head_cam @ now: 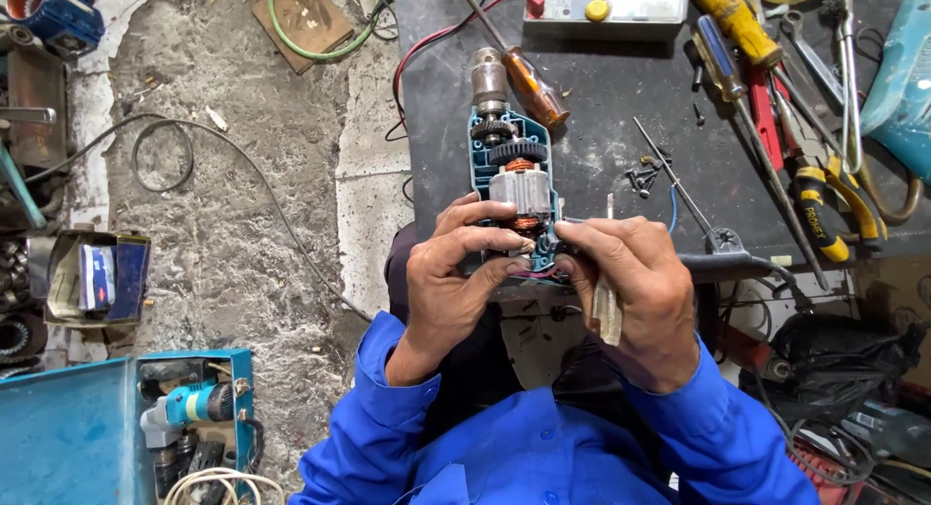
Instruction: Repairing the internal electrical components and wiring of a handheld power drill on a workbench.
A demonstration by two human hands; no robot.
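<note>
The left hand and the right hand are both gripping the opened blue drill at its rear end, fingers closed on it — it is lying on the black workbench, chuck pointing away, beside an orange-handled screwdriver.

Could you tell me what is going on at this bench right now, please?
A person in blue sleeves has an opened electric drill at the edge of a dark workbench, its teal shell off so the motor and gears show. The left hand and right hand both pinch at the wiring near the drill's rear end. Screwdrivers, pliers and loose screws lie to the right.
</note>
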